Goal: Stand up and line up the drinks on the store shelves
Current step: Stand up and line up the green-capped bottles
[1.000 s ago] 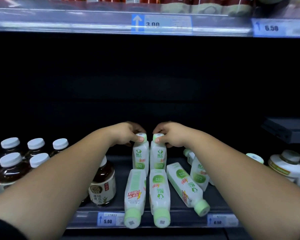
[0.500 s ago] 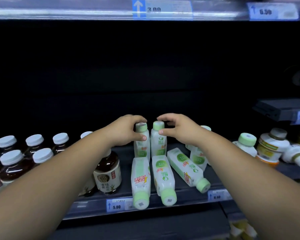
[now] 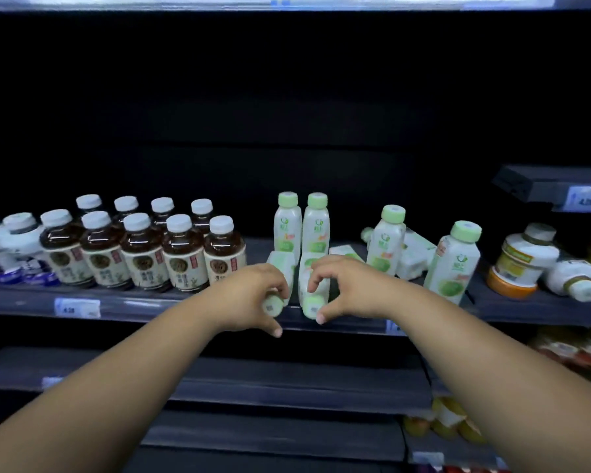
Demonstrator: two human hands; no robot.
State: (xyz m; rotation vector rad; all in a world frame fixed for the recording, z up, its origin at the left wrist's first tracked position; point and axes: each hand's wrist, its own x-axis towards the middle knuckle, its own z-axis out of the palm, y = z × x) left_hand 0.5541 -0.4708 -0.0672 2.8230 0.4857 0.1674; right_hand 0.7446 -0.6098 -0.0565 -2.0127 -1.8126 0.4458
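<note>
Gripping two toppled drinks at once. Left hand (image 3: 249,298) curls over the cap end of the left lying bottle (image 3: 282,268), with the fingers on top of the cap and the thumb splayed below it. Right hand (image 3: 354,291) pinches the cap end of the right lying bottle (image 3: 311,269), index over the neck, thumb under the cap. Both bottles lie side by side on the shelf (image 3: 151,300), caps at 6 o'clock by the front lip, bases at 12. Upright pair (image 3: 287,230) stands shoulder to shoulder just behind them at 12 o'clock. At 3 o'clock of the hands, two more green-cap bottles (image 3: 388,244) stand upright, apart, with toppled bottles (image 3: 415,250) between. At 9 o'clock, tea bottles (image 3: 181,254) stand in two rows, white caps. Price tag (image 3: 77,307) on the lip below them is too blurred to read.
</note>
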